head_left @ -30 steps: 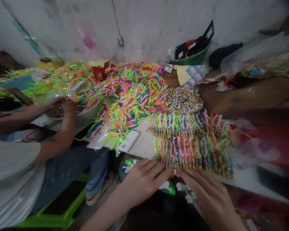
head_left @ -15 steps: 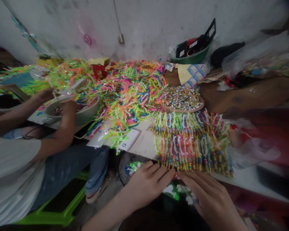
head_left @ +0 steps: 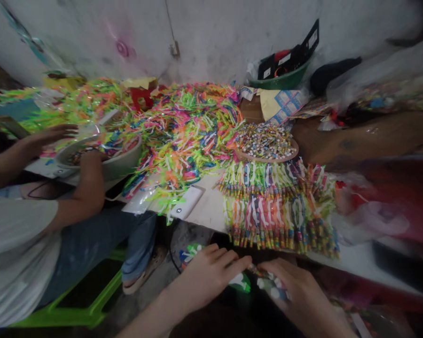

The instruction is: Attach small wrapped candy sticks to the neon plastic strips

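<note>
My left hand is closed in front of the table edge, with bright green plastic pieces with white parts showing below its fingers and more blue and green ones past its wrist side. My right hand is closed around several small printed tubes with white ends. One slim printed tube lies between the fingertips of both hands. Just beyond, rows of printed tubes with coloured plastic and white strips lie on the table. A round pinkish tray heaped with loose tubes stands behind them.
A large pile of neon plastic pieces covers the table's middle. A white phone-like slab lies near its edge. At left, a person reaches into a pale basin. A green basin stands at the back; plastic bags lie right.
My hands have drawn slightly apart and lower, and a printed tube now shows between the fingertips. The other person's far hand has lifted away from the basin with spread fingers.
</note>
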### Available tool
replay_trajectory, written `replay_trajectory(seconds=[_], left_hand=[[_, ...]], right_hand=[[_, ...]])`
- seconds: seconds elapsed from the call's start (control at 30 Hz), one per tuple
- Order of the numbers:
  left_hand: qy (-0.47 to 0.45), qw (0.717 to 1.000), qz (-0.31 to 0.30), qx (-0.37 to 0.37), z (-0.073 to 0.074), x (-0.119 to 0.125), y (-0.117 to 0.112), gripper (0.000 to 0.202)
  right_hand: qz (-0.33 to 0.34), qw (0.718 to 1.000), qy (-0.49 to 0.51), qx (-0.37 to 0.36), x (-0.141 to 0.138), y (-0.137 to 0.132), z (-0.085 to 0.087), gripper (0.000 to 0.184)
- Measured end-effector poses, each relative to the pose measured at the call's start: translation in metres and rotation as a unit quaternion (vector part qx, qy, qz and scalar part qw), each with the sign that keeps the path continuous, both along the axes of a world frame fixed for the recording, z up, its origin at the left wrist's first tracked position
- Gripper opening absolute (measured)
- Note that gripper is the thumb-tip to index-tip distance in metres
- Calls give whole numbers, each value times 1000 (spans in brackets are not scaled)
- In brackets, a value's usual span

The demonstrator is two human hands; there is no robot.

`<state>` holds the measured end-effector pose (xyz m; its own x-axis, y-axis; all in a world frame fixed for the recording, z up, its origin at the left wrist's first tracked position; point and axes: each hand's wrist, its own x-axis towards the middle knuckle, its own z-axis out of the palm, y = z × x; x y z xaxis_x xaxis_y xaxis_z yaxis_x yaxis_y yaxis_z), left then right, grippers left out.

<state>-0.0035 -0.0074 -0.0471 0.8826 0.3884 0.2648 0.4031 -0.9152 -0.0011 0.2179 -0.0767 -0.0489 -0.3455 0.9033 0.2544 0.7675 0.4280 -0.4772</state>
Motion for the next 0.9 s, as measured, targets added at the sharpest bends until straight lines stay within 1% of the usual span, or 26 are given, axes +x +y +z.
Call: replay_trajectory(seconds=[0.1, 0.17, 0.23, 0.3, 0.4, 0.47, 0.53, 0.6, 0.67, 0.7, 0.73, 0.77, 0.8, 0.83, 0.87, 0.9], left_hand=[[15, 1000, -14, 6, -8, 1, 1, 32], [29, 999, -25, 10, -13, 1, 2, 31], [38, 999, -35, 10, -18, 0, 2, 30], [39, 998, -42, 7, -24, 0, 1, 26], [24, 999, -44, 5, -34, -1, 0, 16], [4, 999, -48, 20, -36, -4, 1, 12], [-20, 998, -53, 41, -31, -11, 3, 18], [-65, 995, -54, 60, -19, -22, 7, 24], [-152, 985, -44, 66, -6, -35, 10, 26], [-206, 977, -26, 53, -1, -41, 10, 24], [-268, 963, 6, 23, 0, -45, 10, 22], [-334, 941, 50, -29, -2, -47, 9, 20], [-397, 907, 97, -103, -7, -46, 6, 20], [-452, 858, 147, -192, -16, -43, 1, 21], [-493, 800, 177, -292, -28, -38, -5, 26], [-508, 741, 195, -393, -42, -31, -13, 32]], right_hand=[[-17, 998, 20, -64, -5, 0, -8, 34], [-42, 988, 56, -134, -10, 3, -13, 25], [-62, 969, 91, -222, -15, 6, -18, 14], [-62, 943, 125, -302, -18, 10, -24, 9], [-58, 909, 183, -370, -23, 14, -30, 7], [-59, 898, 214, -380, -27, 16, -32, 6], [-61, 900, 229, -365, -29, 18, -32, 8], [-58, 912, 221, -341, -31, 22, -32, 11], [-75, 931, 176, -312, -33, 29, -31, 12], [-92, 941, 140, -293, -34, 34, -31, 12], [-116, 950, 98, -272, -36, 39, -32, 13], [-145, 957, 52, -247, -38, 46, -32, 15], [-173, 960, 5, -222, -41, 53, -32, 18], [-196, 960, -38, -197, -44, 60, -33, 21], [-212, 959, -75, -174, -48, 67, -35, 24], [-224, 956, -105, -156, -52, 74, -37, 26]])
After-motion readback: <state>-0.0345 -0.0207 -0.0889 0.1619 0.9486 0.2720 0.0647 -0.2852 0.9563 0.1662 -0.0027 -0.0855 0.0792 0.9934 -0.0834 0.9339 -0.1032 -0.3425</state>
